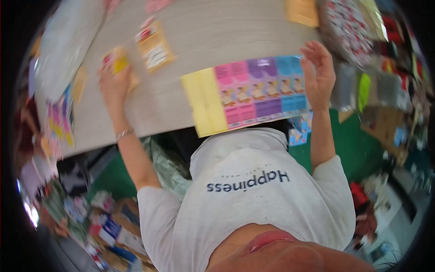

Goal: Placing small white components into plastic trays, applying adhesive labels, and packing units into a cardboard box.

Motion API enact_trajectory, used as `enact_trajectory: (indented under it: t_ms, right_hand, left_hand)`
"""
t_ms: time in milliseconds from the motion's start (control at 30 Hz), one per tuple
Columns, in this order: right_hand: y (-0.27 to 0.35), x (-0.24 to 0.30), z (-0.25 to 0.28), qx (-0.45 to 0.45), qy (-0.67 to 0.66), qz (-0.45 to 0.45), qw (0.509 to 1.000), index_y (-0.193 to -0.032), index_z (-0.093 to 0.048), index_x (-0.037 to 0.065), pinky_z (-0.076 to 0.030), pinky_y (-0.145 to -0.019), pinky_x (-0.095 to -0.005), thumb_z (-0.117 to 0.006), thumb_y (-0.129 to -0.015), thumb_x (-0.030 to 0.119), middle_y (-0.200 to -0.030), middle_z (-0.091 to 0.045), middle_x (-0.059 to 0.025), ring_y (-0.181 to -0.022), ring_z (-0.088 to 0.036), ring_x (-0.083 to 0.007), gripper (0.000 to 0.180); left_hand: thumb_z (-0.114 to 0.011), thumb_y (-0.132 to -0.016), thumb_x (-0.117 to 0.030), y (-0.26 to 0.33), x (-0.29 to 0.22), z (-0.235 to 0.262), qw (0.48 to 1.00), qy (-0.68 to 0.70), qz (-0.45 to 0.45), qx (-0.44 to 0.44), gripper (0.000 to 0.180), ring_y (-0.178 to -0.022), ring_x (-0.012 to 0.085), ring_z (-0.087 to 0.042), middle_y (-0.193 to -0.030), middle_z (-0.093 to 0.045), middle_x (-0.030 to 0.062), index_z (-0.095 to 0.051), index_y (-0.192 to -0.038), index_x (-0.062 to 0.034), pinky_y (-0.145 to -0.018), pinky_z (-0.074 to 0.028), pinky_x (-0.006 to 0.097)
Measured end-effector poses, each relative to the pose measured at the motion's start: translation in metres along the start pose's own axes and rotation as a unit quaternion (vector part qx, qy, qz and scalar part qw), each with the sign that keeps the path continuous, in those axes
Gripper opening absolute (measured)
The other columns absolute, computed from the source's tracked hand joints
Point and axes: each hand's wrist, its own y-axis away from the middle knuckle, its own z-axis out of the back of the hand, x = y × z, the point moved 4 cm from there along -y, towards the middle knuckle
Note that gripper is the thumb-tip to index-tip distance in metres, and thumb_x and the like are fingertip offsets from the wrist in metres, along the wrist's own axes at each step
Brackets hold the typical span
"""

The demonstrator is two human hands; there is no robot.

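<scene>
My left hand [115, 85] is closed on a small yellow packet [120, 62] at the left of the table; motion smears the fingers a little. Just right of it lies another yellow-orange packet [156, 47] with a white label and a red top. A long printed sheet [256, 90] in pink, purple and blue, with a plain yellow end, lies along the table's near edge and overhangs it. Over the sheet's right end my right hand [320, 75] is raised, its fingers loosely curved and apart, with nothing in it.
A clear plastic bag [68, 45] covers the table's far left, with colourful printed pieces [60, 120] below it. An orange packet [302, 12] and a bag of red-and-white items [346, 31] sit at the far right. Boxes and bags [120, 229] crowd the floor at left.
</scene>
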Motion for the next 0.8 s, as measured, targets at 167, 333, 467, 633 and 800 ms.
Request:
enact_trajectory:
  t_ms: [167, 333, 467, 633, 800]
  right_hand:
    - [0.009, -0.017, 0.137, -0.183, 0.368, -0.096, 0.907, -0.099, -0.076, 0.006, -0.05, -0.066, -0.0256, -0.072, -0.091, 0.02, -0.077, -0.072, -0.0037, -0.069, -0.064, -0.0106, 0.017]
    - [0.026, -0.04, 0.161, -0.015, 0.37, -0.286, 0.884, -0.099, -0.075, 0.002, -0.047, -0.063, -0.0237, -0.075, -0.085, 0.018, -0.075, -0.071, -0.0045, -0.067, -0.062, -0.01, 0.021]
    - [0.037, -0.077, 0.173, -0.04, 0.144, -0.329, 0.932, -0.094, -0.076, 0.0, -0.047, -0.062, -0.0228, -0.075, -0.086, 0.02, -0.075, -0.069, -0.0009, -0.066, -0.06, -0.008, 0.021]
    - [0.038, -0.076, 0.173, -0.055, 0.066, -0.336, 0.938, -0.094, -0.076, 0.001, -0.046, -0.06, -0.0222, -0.074, -0.088, 0.019, -0.077, -0.067, 0.0006, -0.065, -0.057, -0.0066, 0.02]
    - [0.037, -0.085, 0.161, -0.051, 0.116, -0.338, 0.932, -0.098, -0.075, 0.001, -0.041, -0.055, -0.0219, -0.07, -0.091, 0.023, -0.074, -0.064, 0.0025, -0.063, -0.055, -0.0058, 0.023]
  left_hand:
    - [-0.078, -0.079, -0.05, -0.008, -0.026, 0.011, 0.99, -0.103, -0.098, 0.02, 0.068, -0.123, 0.0374, -0.055, -0.131, -0.059, 0.0188, -0.061, -0.129, -0.0083, -0.106, -0.041, 0.046]
    - [-0.058, -0.091, -0.062, 0.001, -0.119, 0.014, 0.989, 0.049, -0.141, 0.022, 0.08, -0.141, 0.0378, -0.035, -0.151, -0.04, 0.0192, -0.039, -0.15, -0.0123, -0.112, -0.027, 0.059]
    - [-0.047, -0.096, -0.063, 0.023, -0.17, -0.026, 0.971, -0.091, -0.191, 0.108, 0.082, -0.148, 0.0425, -0.02, -0.162, -0.022, 0.019, -0.026, -0.157, -0.0128, -0.114, -0.018, 0.065]
    - [-0.049, -0.096, -0.059, 0.04, -0.188, -0.058, 0.979, -0.057, -0.169, 0.102, 0.084, -0.15, 0.0455, -0.011, -0.164, -0.014, 0.0199, -0.022, -0.158, -0.0093, -0.118, -0.013, 0.061]
    - [-0.052, -0.096, -0.057, 0.057, -0.228, -0.048, 0.97, 0.135, -0.19, 0.076, 0.087, -0.15, 0.0449, -0.011, -0.164, -0.015, 0.0206, -0.022, -0.156, -0.0024, -0.119, -0.013, 0.06]
